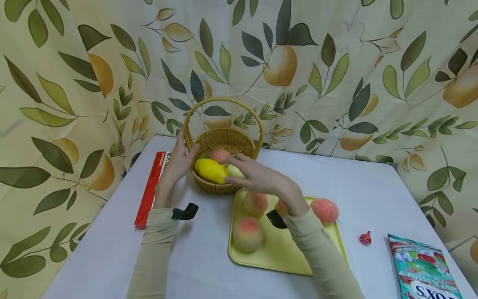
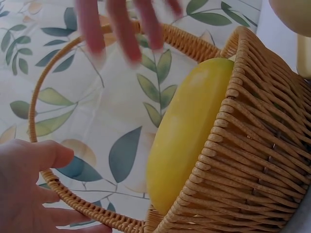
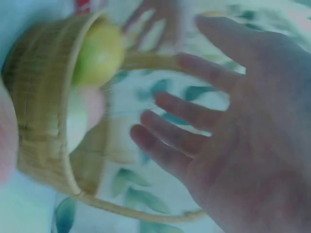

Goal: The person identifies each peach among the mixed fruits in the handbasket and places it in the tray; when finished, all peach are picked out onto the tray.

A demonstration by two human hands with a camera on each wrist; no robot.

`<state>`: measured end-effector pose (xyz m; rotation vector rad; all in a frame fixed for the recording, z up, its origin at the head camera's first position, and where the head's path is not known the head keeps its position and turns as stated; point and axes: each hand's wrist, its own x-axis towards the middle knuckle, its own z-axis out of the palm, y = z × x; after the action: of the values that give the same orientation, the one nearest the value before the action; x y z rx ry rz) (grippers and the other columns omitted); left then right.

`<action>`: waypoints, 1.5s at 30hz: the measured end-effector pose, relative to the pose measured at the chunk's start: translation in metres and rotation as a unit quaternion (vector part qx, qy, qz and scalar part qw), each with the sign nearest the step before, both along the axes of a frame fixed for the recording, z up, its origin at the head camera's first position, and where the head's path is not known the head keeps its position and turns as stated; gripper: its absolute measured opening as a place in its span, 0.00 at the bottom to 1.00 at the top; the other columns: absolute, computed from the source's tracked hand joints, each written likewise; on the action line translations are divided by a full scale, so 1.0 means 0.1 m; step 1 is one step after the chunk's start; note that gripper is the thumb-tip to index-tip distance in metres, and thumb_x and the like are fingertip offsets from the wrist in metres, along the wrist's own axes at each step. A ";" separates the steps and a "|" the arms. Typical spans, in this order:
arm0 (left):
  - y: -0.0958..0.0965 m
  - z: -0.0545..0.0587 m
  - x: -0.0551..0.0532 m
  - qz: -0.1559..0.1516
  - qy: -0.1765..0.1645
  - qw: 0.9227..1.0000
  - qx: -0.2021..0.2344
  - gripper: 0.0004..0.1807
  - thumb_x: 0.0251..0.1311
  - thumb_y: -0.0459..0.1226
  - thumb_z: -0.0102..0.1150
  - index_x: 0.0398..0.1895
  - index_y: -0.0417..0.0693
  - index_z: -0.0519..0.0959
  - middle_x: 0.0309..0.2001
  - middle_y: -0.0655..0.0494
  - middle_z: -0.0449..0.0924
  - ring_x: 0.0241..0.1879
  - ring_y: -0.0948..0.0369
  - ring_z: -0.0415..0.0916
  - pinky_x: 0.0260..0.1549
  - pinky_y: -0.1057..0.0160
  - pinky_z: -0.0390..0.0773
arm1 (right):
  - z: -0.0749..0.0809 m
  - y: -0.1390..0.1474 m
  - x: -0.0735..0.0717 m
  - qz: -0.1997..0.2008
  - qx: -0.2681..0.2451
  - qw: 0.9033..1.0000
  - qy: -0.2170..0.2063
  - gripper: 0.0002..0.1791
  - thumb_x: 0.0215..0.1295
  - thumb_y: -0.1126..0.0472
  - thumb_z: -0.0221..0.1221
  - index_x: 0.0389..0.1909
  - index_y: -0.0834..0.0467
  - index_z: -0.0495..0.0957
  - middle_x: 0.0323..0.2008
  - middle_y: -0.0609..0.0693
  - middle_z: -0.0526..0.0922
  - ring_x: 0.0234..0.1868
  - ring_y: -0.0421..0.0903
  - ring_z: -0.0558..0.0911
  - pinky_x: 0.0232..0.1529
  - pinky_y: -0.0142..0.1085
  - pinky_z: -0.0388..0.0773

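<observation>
A wicker basket (image 1: 214, 189) with a tall hoop handle stands at the back of the table. Inside it lie a yellow mango-like fruit (image 1: 209, 170), a pink peach (image 1: 220, 155) and a pale fruit (image 1: 235, 171) partly hidden by a hand. My left hand (image 1: 177, 162) is at the left side of the handle, fingers extended; whether it touches the handle I cannot tell. Above the basket's front right, my right hand (image 1: 257, 176) hovers with fingers stretched out and nothing in them. The right wrist view shows this hand (image 3: 228, 131) with its fingers spread, beside the basket opening.
A yellow tray (image 1: 269, 265) in front of the basket carries several peaches (image 1: 248, 234), one partly behind the right wrist. On the left lies a long red box (image 1: 151, 191). A red-wrapped lollipop (image 1: 365, 238) and a green candy bag (image 1: 423, 265) lie on the right.
</observation>
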<state>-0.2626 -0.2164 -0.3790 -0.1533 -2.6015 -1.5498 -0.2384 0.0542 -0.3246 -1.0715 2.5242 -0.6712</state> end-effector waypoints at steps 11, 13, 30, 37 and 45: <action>0.02 0.00 0.03 0.000 -0.011 1.000 0.000 0.47 0.78 0.53 0.45 0.84 0.53 0.28 0.85 0.48 0.31 0.83 0.43 0.43 0.80 0.39 0.50 | -0.18 -0.58 -1.03 0.052 0.224 0.973 0.014 0.30 0.81 0.54 0.44 0.81 0.43 0.54 0.81 0.58 0.56 0.81 0.59 0.57 0.80 0.60 0.56; 0.03 0.01 0.04 -0.002 -0.015 1.000 -0.001 0.47 0.78 0.53 0.44 0.84 0.53 0.27 0.85 0.47 0.31 0.83 0.42 0.44 0.80 0.38 0.51 | -0.26 -0.63 -1.07 0.056 0.235 0.970 0.016 0.29 0.80 0.53 0.45 0.79 0.43 0.59 0.78 0.57 0.61 0.77 0.57 0.62 0.78 0.60 0.60; 0.00 0.01 0.02 -0.001 -0.008 1.000 -0.017 0.47 0.78 0.54 0.43 0.84 0.52 0.27 0.85 0.44 0.31 0.83 0.41 0.39 0.80 0.37 0.46 | -0.04 0.13 -0.54 -0.040 0.029 0.989 0.138 0.32 0.52 0.55 0.74 0.58 0.48 0.72 0.57 0.54 0.77 0.52 0.52 0.79 0.51 0.47 0.80; 0.16 -0.03 -0.01 -0.023 -0.016 1.000 -0.008 0.48 0.77 0.56 0.43 0.84 0.53 0.26 0.85 0.43 0.31 0.83 0.40 0.40 0.80 0.35 0.48 | 0.01 1.12 0.39 -0.116 -0.017 0.992 0.046 0.27 0.57 0.50 0.73 0.56 0.42 0.75 0.54 0.41 0.82 0.54 0.41 0.82 0.58 0.44 0.80; 0.05 0.00 0.00 -0.014 -0.004 1.000 -0.013 0.49 0.78 0.55 0.43 0.83 0.55 0.23 0.84 0.44 0.28 0.83 0.38 0.37 0.79 0.32 0.44 | 0.09 1.32 0.76 -0.124 0.001 0.985 -0.116 0.31 0.59 0.49 0.72 0.58 0.48 0.66 0.50 0.46 0.81 0.47 0.43 0.81 0.48 0.36 0.81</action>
<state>-0.2630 -0.2109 -0.3790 -0.1870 -2.6382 -1.5292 -0.1624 0.1858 -0.3153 -0.6391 2.4714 -0.8090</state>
